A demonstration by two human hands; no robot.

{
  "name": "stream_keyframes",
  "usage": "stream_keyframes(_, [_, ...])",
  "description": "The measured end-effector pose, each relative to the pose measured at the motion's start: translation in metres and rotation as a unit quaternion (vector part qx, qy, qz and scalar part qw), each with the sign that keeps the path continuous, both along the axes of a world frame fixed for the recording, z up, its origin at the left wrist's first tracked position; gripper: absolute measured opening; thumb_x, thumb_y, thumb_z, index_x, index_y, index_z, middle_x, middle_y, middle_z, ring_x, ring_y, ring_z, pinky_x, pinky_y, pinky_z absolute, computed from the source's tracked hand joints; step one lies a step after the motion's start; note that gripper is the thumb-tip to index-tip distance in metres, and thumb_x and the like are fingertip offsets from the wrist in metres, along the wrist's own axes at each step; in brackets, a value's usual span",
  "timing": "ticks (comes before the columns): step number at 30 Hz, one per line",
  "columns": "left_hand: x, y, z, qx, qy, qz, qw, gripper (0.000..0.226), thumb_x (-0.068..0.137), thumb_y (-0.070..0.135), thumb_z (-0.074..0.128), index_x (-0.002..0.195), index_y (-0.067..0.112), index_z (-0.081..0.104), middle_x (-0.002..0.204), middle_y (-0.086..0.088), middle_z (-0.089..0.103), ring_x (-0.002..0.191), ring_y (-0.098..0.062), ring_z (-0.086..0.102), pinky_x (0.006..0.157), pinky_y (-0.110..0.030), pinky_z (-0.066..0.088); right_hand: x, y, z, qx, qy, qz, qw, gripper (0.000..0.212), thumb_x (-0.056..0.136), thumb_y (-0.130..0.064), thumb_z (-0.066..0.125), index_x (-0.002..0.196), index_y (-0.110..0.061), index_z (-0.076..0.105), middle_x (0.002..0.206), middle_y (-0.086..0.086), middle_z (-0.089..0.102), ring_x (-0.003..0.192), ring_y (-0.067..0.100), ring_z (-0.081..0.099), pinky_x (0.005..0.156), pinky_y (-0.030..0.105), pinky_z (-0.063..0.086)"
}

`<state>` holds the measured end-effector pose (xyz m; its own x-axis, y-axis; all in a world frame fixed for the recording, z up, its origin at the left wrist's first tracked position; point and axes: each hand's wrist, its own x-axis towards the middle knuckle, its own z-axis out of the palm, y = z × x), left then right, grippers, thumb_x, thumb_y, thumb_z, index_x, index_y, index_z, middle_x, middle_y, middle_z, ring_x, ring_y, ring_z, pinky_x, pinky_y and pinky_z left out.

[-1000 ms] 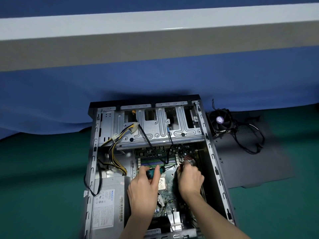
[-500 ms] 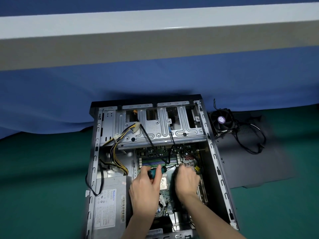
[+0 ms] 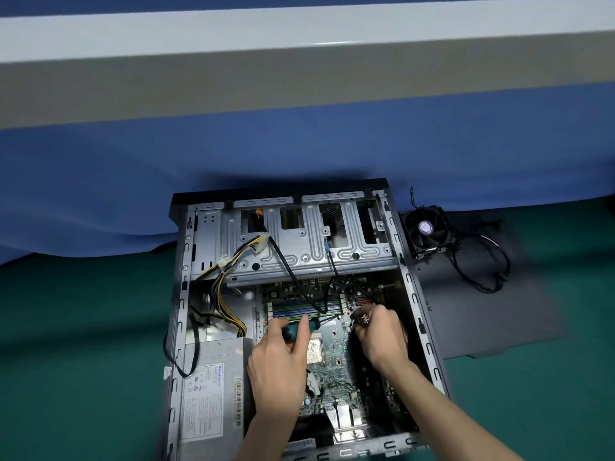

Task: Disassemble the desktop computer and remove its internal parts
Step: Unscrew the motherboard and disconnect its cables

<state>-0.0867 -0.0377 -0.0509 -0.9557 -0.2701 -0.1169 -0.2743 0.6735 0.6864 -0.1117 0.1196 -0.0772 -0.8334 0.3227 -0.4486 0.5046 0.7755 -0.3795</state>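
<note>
Little has been altered over the last second: both hands have been kept inside the open case [image 3: 181, 294], which lies flat on the green counter [image 3: 83, 327], and only the right hand [image 3: 382, 337] has been shifted — slightly forward and toward the near-right corner of the board [image 3: 332, 357], close to the red sockets. The left hand [image 3: 283, 357] has been held where it was, its grip closed around the green-and-black handle of a screwdriver [image 3: 301, 327], which is laid almost level across the board just below the memory slots; its tip is hidden. The right grip is pinched on something small and dark, seemingly a plug at the end of a black cable [image 3: 299, 287], though what exactly is held cannot be told. The shift is judged to mean that a front-panel lead is being worked loose, not a screw, since the driver is parked and not set upright on a fastener. The task is partly done: 1 fan [image 3: 426, 229] already lies outside on the removed side panel [image 3: 482, 314], well apart from the case, and the bare processor [image 3: 315, 352] is exposed, whereas the power supply [image 3: 213, 394], its yellow-and-black wiring and the board are seated in the case. Care is called for with the cable — a hard tug could bend pins.
</note>
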Motion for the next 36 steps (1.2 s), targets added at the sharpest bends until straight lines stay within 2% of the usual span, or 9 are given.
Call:
stream_keyframes(2, [0.000, -0.001, 0.000, 0.005, -0.003, 0.002, 1.000, 0.034, 0.087, 0.040, 0.061, 0.091, 0.006, 0.065, 0.045, 0.009, 0.045, 0.042, -0.014, 0.045, 0.050, -0.026, 0.030, -0.002, 0.001, 0.000, 0.019, -0.024, 0.036, 0.999, 0.023, 0.084, -0.002, 0.056, 0.098, -0.017, 0.067, 0.074, 0.001, 0.066, 0.064, 0.016, 0.058, 0.055, 0.025, 0.040])
stream_keyframes(5, [0.000, 0.000, 0.000, 0.005, -0.004, -0.001, 1.000, 0.033, 0.087, 0.039, 0.062, 0.090, 0.006, 0.064, 0.045, 0.010, 0.043, 0.043, -0.014, 0.044, 0.050, -0.026, 0.030, -0.006, 0.001, 0.001, 0.080, -0.045, 0.111, 0.990, 0.029, 0.082, 0.004, 0.050, 0.099, -0.013, 0.065, 0.093, 0.008, 0.068, 0.084, 0.025, 0.062, 0.066, 0.030, 0.043])
stream_keyframes(9, [0.000, 0.000, 0.000, 0.003, -0.003, -0.005, 1.000, 0.032, 0.086, 0.038, 0.063, 0.089, 0.006, 0.065, 0.043, 0.011, 0.039, 0.041, -0.013, 0.043, 0.049, -0.025, 0.030, -0.016, -0.004, 0.002, 0.137, -0.065, 0.200, 0.968, 0.027, 0.083, 0.012, 0.043, 0.094, -0.009, 0.057, 0.099, 0.010, 0.065, 0.091, 0.027, 0.062, 0.065, 0.032, 0.036])
stream_keyframes(16, [0.001, 0.000, 0.001, 0.000, 0.015, -0.014, 1.000, 0.031, 0.085, 0.035, 0.065, 0.086, 0.004, 0.065, 0.042, 0.011, 0.039, 0.037, -0.013, 0.041, 0.046, -0.023, 0.028, -0.045, 0.000, 0.002, 0.134, -0.088, 0.251, 0.955, 0.035, 0.080, 0.014, 0.052, 0.110, -0.003, 0.054, 0.113, 0.014, 0.061, 0.105, 0.030, 0.060, 0.084, 0.037, 0.047])
stream_keyframes(20, [0.002, 0.000, 0.000, 0.001, 0.006, -0.021, 1.000, 0.035, 0.087, 0.040, 0.060, 0.091, 0.005, 0.064, 0.043, 0.007, 0.044, 0.041, -0.018, 0.049, 0.049, -0.027, 0.032, -0.049, 0.002, 0.000, 0.160, -0.088, 0.381, 0.906, 0.036, 0.083, 0.011, 0.055, 0.114, -0.006, 0.052, 0.114, 0.012, 0.060, 0.105, 0.028, 0.059, 0.086, 0.038, 0.045])
stream_keyframes(24, [0.002, 0.001, 0.003, 0.007, 0.011, -0.020, 1.000, 0.034, 0.086, 0.039, 0.062, 0.092, 0.005, 0.065, 0.044, 0.008, 0.043, 0.044, -0.022, 0.055, 0.050, -0.026, 0.032, -0.041, 0.001, -0.002, 0.174, -0.084, 0.476, 0.858, 0.028, 0.087, 0.011, 0.047, 0.108, -0.006, 0.052, 0.111, 0.011, 0.061, 0.099, 0.027, 0.058, 0.083, 0.038, 0.043])
stream_keyframes(28, [0.002, 0.001, 0.003, 0.005, 0.011, -0.024, 1.000, 0.034, 0.087, 0.039, 0.061, 0.092, 0.006, 0.065, 0.044, 0.010, 0.042, 0.042, -0.019, 0.050, 0.051, -0.028, 0.036, -0.040, 0.004, -0.001, 0.170, -0.090, 0.480, 0.856, 0.026, 0.089, 0.012, 0.043, 0.106, -0.005, 0.053, 0.109, 0.012, 0.061, 0.085, 0.026, 0.053, 0.078, 0.037, 0.041])
stream_keyframes(32, [0.002, 0.002, 0.003, 0.009, 0.018, -0.021, 1.000, 0.035, 0.086, 0.040, 0.061, 0.090, 0.006, 0.065, 0.041, 0.013, 0.037, 0.040, -0.013, 0.042, 0.061, -0.037, 0.049, -0.036, 0.002, -0.001, 0.175, -0.088, 0.467, 0.862, 0.037, 0.084, 0.016, 0.046, 0.116, -0.001, 0.052, 0.114, 0.014, 0.062, 0.103, 0.032, 0.060, 0.079, 0.039, 0.044])
stream_keyframes(36, [0.002, 0.001, 0.004, 0.008, 0.026, -0.023, 0.999, 0.032, 0.086, 0.037, 0.064, 0.088, 0.005, 0.065, 0.044, 0.009, 0.043, 0.041, -0.018, 0.052, 0.049, -0.026, 0.034, -0.023, 0.001, -0.010, 0.193, -0.079, 0.436, 0.875, 0.050, 0.083, 0.014, 0.051, 0.131, 0.007, 0.038, 0.111, 0.012, 0.065, 0.102, 0.031, 0.063, 0.076, 0.038, 0.048])
